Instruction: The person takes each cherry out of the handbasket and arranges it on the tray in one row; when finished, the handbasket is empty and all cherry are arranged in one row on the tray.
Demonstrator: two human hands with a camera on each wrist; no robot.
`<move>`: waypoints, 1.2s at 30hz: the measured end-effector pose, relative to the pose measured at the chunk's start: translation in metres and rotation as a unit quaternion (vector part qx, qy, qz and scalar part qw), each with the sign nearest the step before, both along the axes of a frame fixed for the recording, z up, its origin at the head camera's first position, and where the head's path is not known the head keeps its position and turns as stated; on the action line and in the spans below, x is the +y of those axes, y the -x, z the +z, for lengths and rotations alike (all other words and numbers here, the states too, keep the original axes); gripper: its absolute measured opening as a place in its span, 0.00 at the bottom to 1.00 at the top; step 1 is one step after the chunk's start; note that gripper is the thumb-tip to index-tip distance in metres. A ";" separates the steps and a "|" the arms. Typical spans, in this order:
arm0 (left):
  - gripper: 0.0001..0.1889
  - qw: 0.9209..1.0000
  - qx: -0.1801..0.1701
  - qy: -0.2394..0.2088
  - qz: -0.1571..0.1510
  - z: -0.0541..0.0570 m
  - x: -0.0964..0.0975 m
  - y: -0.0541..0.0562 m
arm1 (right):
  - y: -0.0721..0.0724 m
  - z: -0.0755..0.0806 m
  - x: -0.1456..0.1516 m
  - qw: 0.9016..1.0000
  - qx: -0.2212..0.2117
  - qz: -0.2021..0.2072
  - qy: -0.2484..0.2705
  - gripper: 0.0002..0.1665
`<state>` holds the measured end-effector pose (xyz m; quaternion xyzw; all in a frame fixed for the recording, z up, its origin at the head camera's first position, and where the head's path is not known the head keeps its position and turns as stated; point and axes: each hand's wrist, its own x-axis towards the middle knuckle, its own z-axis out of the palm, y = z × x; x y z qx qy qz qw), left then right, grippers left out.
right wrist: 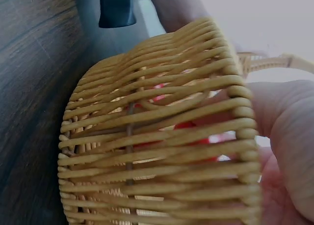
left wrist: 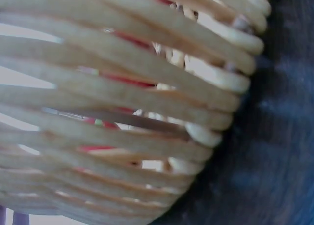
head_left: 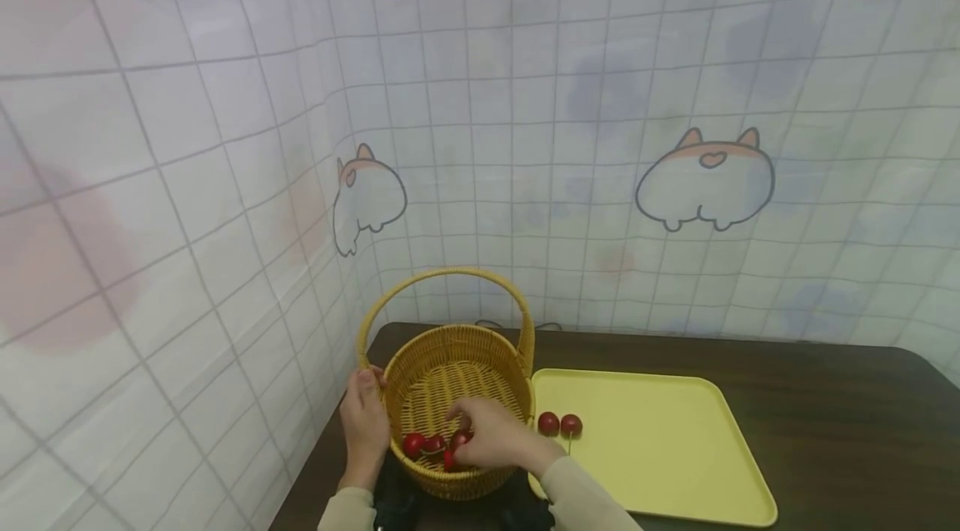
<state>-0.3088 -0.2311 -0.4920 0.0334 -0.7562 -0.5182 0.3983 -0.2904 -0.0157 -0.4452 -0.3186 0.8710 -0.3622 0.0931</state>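
Note:
A yellow wicker basket point(head_left: 455, 339) with a tall arched handle stands on the table. My left hand point(head_left: 366, 423) grips its left side near the foot of the handle. The right hand point(head_left: 491, 433) reaches over the near right rim into the basket, and its thumb and forefinger pinch a dark red cherry point(head_left: 461, 438). Beside those fingers, at the bottom of the basket, lie a few more red cherries point(head_left: 413, 444). Through the weave point(right wrist: 162, 107) in the right wrist view, red patches show near the fingers. Woven strands point(left wrist: 122, 72) fill most of the left wrist view.
A yellow tray point(head_left: 660, 448) lies flat to the right of the basket, close against it. Two cherries point(head_left: 572, 426) rest near the tray's left edge, one with a visible stem. Behind the dark wooden table point(head_left: 847, 423) hangs a checked cloth point(head_left: 525, 139) with cartoon dogs.

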 end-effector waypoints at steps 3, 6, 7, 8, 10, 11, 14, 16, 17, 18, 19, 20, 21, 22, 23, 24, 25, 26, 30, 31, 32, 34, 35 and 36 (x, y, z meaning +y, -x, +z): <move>0.20 1.000 0.002 -0.002 -0.003 0.001 0.001 0.000 | -0.003 0.002 0.007 1.000 0.023 0.003 0.017 0.28; 0.20 1.000 0.002 -0.004 -0.004 0.001 0.001 0.000 | -0.005 0.002 0.013 0.999 0.036 0.002 0.030 0.27; 0.20 1.000 0.001 -0.004 -0.004 0.001 0.001 0.000 | -0.006 0.002 0.014 0.999 0.039 0.000 0.034 0.26; 0.20 1.000 0.001 -0.004 -0.005 0.000 0.001 0.000 | -0.007 0.003 0.015 0.999 0.038 -0.001 0.038 0.25; 0.20 1.000 0.000 -0.003 -0.005 0.000 0.001 0.000 | -0.009 0.003 0.018 0.998 0.030 -0.003 0.050 0.23; 0.20 1.000 -0.001 -0.003 -0.005 -0.001 0.001 0.001 | -0.010 0.003 0.019 0.998 0.027 -0.004 0.056 0.23; 0.20 1.000 -0.003 -0.007 -0.007 -0.002 0.000 0.001 | -0.013 0.003 0.022 0.997 0.029 -0.002 0.076 0.21; 0.20 1.000 -0.004 -0.009 -0.008 -0.003 -0.001 0.001 | -0.015 0.003 0.025 0.995 0.033 -0.001 0.089 0.20; 0.20 1.000 -0.005 -0.010 -0.009 -0.003 -0.001 0.002 | -0.016 0.003 0.026 0.995 0.035 -0.002 0.095 0.19; 0.20 1.000 -0.005 -0.011 -0.010 -0.003 -0.001 0.002 | -0.017 0.003 0.028 0.994 0.034 -0.004 0.103 0.18; 0.20 1.000 -0.004 -0.011 -0.011 -0.003 -0.001 0.002 | -0.018 0.003 0.031 0.993 0.030 -0.007 0.112 0.18; 0.20 1.000 -0.003 -0.011 -0.012 -0.003 -0.001 0.002 | -0.020 0.003 0.033 0.992 0.024 -0.010 0.123 0.17; 0.20 1.000 -0.001 -0.011 -0.012 -0.003 -0.001 0.003 | -0.021 0.002 0.035 0.991 0.020 -0.016 0.133 0.17; 0.20 1.000 0.000 -0.010 -0.012 -0.003 -0.001 0.003 | -0.022 0.002 0.037 0.989 0.016 -0.022 0.144 0.16; 0.21 1.000 0.001 -0.010 -0.012 -0.003 -0.001 0.003 | -0.024 0.002 0.039 0.987 0.014 -0.026 0.156 0.16; 0.21 1.000 0.000 -0.009 -0.011 -0.003 -0.001 0.003 | -0.025 0.002 0.041 0.985 0.014 -0.030 0.169 0.16; 0.21 1.000 0.001 -0.009 -0.010 -0.003 -0.001 0.003 | -0.026 0.002 0.043 0.983 0.014 -0.034 0.182 0.16; 0.21 1.000 0.001 -0.008 -0.009 -0.003 0.000 0.003 | -0.026 0.002 0.044 0.980 0.016 -0.040 0.192 0.16; 0.21 1.000 -0.004 -0.007 -0.006 -0.003 0.000 0.002 | -0.027 0.002 0.053 0.971 0.013 -0.059 0.233 0.16; 0.21 1.000 -0.004 -0.007 -0.006 -0.002 0.000 0.002 | -0.027 0.002 0.055 0.968 0.006 -0.063 0.242 0.17; 0.21 1.000 -0.004 -0.007 -0.006 -0.002 0.001 0.001 | -0.027 0.003 0.058 0.967 0.005 -0.067 0.248 0.17; 0.21 1.000 -0.004 -0.009 -0.007 -0.002 0.001 0.001 | -0.026 0.005 0.065 0.963 -0.002 -0.072 0.261 0.19; 0.21 1.000 -0.003 -0.009 -0.007 -0.001 0.001 0.001 | -0.026 0.007 0.068 0.960 -0.009 -0.075 0.268 0.20; 0.21 1.000 -0.002 -0.010 -0.006 -0.001 0.002 0.001 | -0.026 0.009 0.071 0.959 -0.013 -0.077 0.273 0.20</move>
